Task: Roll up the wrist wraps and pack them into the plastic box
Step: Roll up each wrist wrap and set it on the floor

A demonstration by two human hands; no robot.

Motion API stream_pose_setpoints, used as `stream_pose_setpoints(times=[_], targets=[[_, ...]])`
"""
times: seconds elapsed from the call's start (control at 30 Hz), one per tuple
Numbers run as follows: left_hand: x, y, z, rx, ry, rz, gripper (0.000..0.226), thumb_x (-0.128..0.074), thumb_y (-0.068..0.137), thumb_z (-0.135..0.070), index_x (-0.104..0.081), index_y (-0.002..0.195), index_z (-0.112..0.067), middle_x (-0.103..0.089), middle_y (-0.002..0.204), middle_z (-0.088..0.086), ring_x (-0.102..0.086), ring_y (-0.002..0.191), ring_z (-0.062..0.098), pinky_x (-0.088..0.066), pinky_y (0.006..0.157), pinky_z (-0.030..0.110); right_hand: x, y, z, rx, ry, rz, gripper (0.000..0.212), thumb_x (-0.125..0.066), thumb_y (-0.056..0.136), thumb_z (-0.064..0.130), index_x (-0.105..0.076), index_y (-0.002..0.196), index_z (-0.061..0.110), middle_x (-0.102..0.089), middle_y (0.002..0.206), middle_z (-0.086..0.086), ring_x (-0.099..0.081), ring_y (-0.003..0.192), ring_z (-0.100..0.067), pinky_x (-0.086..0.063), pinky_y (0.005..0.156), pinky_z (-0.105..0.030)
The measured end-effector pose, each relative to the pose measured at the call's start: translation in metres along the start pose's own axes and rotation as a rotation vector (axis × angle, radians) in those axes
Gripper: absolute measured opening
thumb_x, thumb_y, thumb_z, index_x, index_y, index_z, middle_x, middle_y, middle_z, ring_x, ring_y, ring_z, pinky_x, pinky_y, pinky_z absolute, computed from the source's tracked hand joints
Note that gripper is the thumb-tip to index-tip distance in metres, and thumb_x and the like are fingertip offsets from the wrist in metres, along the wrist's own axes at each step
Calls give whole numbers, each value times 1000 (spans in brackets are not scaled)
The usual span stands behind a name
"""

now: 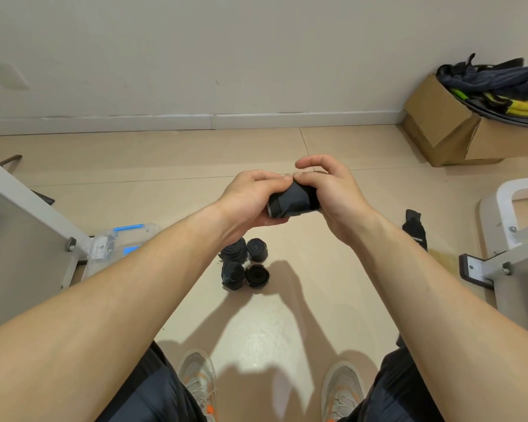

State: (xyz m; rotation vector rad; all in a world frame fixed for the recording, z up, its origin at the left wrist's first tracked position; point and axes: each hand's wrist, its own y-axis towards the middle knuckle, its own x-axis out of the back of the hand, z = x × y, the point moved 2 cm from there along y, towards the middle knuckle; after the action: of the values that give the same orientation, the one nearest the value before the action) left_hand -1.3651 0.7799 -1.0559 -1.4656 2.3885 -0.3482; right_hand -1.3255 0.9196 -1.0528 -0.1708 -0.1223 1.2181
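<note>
At the centre of the frame, a person's left hand (250,199) and right hand (333,193) grip a dark, partly rolled wrist wrap (293,201) in mid-air above a tiled floor (287,315). The left fingers are curled under the roll with the thumb pressed on top. The right thumb and lower fingers clamp its other end, while the index finger arches free above.

Just below the hands, four rolled wraps (233,274) stand on end in a tight square on the floor. A clear plastic box (104,248) with blue latches lies at left of centre, partly hidden by the left forearm and beside a grey metal frame (28,208). One flat black wrap (415,229) lies on the floor at right of centre. A cardboard box (448,129) stuffed with dark and yellow gear sits against the wall at upper right. Two grey sneakers (197,379) show at the bottom edge.
</note>
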Motion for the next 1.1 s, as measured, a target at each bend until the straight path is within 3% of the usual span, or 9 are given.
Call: stream_pose_setpoints(times=[0.13, 0.23, 0.33, 0.43, 0.53, 0.67, 0.8, 1.0, 1.1], targets=[[4, 2, -4, 24, -117, -109, 21, -65, 99, -25, -68, 105, -5, -70, 80, 9, -73, 68, 23, -63, 68, 36, 0, -3, -1, 253, -308, -98, 11, -67, 95, 38, -63, 105, 38, -62, 113, 2, -62, 101, -12, -51, 92, -31], [15, 3, -7, 36, -172, -194, 20, -65, 99, -27, -69, 98, -8, -71, 66, 4, -73, 61, 22, -63, 65, 32, 1, -8, 5, 407, -421, -60, 20, -67, 94, 24, -63, 95, 44, -55, 109, 13, -53, 102, 0, -42, 90, -18], [21, 3, -8, 66, -196, -203, 27, -67, 98, -33, -71, 102, -7, -71, 77, 7, -71, 63, 22, -63, 64, 31, -4, -11, 5, 453, -589, 56, 25, -75, 86, 20, -65, 95, 41, -54, 106, 15, -51, 98, 4, -35, 81, -7], [22, 3, -8, 107, -215, -98, 43, -72, 91, -44, -73, 108, -4, -75, 93, 11, -74, 77, 24, -63, 72, 31, -6, -9, 2, 485, -683, 17, 23, -81, 83, 20, -63, 89, 33, -57, 104, 9, -55, 95, -5, -38, 78, -14], [21, 1, -8, 138, -211, -16, 43, -76, 89, -37, -73, 115, -3, -76, 105, 12, -76, 88, 23, -63, 75, 30, -4, -7, 7, 516, -671, -24, 17, -80, 83, 17, -66, 85, 25, -63, 96, 8, -59, 90, -7, -44, 79, -23], [31, 5, -9, 171, -234, -132, 30, -72, 94, -33, -69, 113, -10, -74, 107, 15, -77, 80, 30, -63, 61, 32, -2, -10, 6, 554, -727, 34, 16, -77, 85, 16, -64, 83, 24, -71, 98, 12, -64, 100, -14, -50, 91, -40], [40, 7, -13, 196, -197, -170, 21, -66, 97, -34, -66, 107, -15, -74, 102, 13, -77, 72, 32, -59, 51, 29, 0, -15, 4, 522, -773, 165, 21, -72, 90, 12, -59, 82, 26, -75, 103, 17, -66, 105, -7, -50, 96, -38], [30, 10, -9, 106, -96, -139, 25, -77, 90, -24, -70, 95, -1, -73, 89, 17, -76, 73, 31, -63, 62, 34, 2, -18, 8, 708, -902, 90, 24, -69, 90, 12, -58, 89, 33, -73, 91, 8, -67, 90, -22, -54, 77, -44], [23, 14, -8, 53, -77, -116, 31, -79, 88, -21, -71, 105, 3, -75, 99, 21, -77, 89, 33, -63, 67, 35, 4, -16, 9, 766, -963, 24, 20, -69, 88, 13, -58, 92, 30, -66, 86, 0, -61, 83, -28, -52, 70, -45]])
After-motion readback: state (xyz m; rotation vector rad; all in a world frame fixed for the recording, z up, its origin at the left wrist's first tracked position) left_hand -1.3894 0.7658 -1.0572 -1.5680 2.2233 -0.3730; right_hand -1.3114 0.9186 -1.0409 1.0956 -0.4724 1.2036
